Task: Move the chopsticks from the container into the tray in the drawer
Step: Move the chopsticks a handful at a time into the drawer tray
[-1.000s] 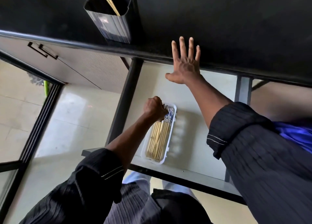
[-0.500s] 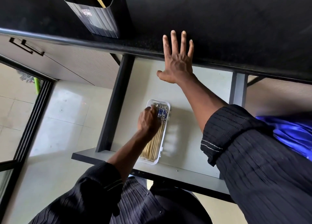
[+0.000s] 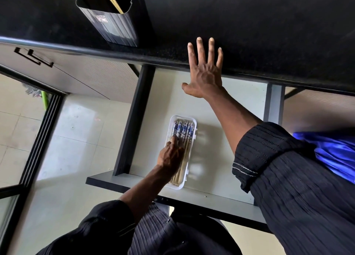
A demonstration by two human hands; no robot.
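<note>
Lengthwise, chopsticks (image 3: 182,137) fill tray (image 3: 193,120), patterned ends countertop-ward.

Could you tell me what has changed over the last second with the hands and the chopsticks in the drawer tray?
The left hand slid from the patterned far ends of the chopsticks toward their near half, uncovering those ends and flattening onto them. The right hand stayed spread on the counter edge; the tray and container stayed put.
</note>
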